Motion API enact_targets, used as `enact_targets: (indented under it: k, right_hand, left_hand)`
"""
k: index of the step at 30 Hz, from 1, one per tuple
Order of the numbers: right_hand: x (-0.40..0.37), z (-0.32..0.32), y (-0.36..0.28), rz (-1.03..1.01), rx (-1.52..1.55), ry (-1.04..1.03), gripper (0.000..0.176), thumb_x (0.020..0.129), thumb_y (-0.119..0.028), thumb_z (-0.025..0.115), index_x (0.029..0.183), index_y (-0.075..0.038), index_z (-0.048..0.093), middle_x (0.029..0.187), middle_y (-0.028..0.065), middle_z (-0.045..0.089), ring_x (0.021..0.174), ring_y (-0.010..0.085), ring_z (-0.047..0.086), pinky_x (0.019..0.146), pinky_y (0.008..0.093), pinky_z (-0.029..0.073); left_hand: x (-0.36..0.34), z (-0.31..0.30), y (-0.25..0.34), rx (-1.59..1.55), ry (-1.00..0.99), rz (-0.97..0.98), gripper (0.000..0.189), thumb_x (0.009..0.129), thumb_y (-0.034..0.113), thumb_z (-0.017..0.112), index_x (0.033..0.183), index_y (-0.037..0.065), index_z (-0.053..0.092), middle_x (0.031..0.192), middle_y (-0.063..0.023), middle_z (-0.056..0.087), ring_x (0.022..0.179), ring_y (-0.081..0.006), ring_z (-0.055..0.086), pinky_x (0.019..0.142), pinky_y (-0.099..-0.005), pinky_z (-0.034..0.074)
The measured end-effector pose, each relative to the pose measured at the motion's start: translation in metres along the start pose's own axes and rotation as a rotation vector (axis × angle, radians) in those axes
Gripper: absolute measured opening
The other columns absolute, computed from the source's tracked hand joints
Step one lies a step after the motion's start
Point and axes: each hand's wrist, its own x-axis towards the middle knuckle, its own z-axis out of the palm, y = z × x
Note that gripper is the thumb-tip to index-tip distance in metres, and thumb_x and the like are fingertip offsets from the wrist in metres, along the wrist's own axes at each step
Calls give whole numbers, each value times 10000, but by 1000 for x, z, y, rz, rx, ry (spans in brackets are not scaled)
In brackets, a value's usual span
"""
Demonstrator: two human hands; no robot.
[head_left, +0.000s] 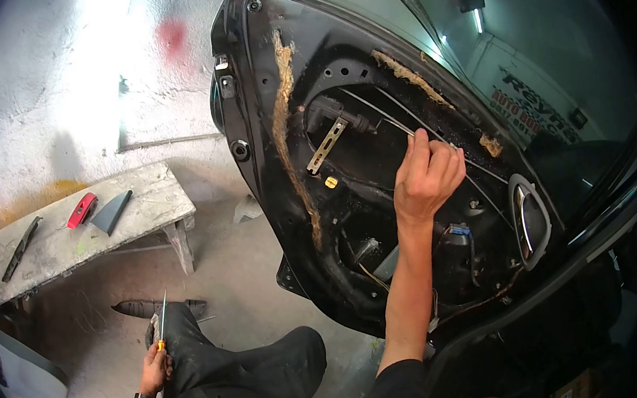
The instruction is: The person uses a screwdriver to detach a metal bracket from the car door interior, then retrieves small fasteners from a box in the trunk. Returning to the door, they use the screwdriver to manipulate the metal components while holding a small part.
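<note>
Between one and two o'clock from frame centre, over black door shell [355, 210]: thin metal rod [399, 126], pinched in fingers of right hand [431, 171]. Bent end toward ten o'clock from hand, close to dark ribbed boot [360, 121]; touching or not, cannot tell. Probably light, stiff along its length, slightly springy, slippery if oily; not fragile, but likely easy to bend if forced. Best pinched on straight part, behind bend. Slotted bracket [327, 147] at eight o'clock from bent end; yellow clip [331, 183] at six o'clock from bracket. Toward seven o'clock in frame: screwdriver [162, 345], handle wrapped in left hand [154, 368], blade toward twelve. Probably light, rigid, sturdy; best held by handle, thin blade likely harder to grip.
</note>
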Motion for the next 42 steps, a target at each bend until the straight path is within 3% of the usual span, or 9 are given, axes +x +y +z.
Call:
enact_targets:
  k: [22,37,40,42]
  right_hand:
    - [3,-4,6,-12,21,-46,210,812,-180,764,997,-101,704,845,9,555,866,201,579,985,453,439]
    - [0,-13,-3,33,24,-4,235,818,-142,765,1041,-92,708,848,30,554,864,225,589,948,464,459]
    - [-14,-30,-29,31,225,-10,274,811,-157,774,1048,-48,691,865,57,561,863,244,586,875,442,471]
    - [-29,-38,-59,128,570,-246,300,810,-176,776,1035,-9,671,887,84,567,849,268,580,788,418,463]
  left_hand:
    - [-3,6,4,-7,33,-1,337,1025,203,449,1350,116,452,701,-15,522,465,-106,472,385,-239,371]
    - [4,13,2,43,47,18,336,1021,203,484,1340,96,466,684,-15,517,456,-106,478,380,-232,377]
    - [4,15,-1,45,56,19,334,1019,200,499,1332,88,468,670,-14,512,452,-107,478,379,-235,378]
    - [6,16,2,61,66,17,328,1018,199,502,1324,83,470,661,-14,508,449,-109,477,378,-236,378]
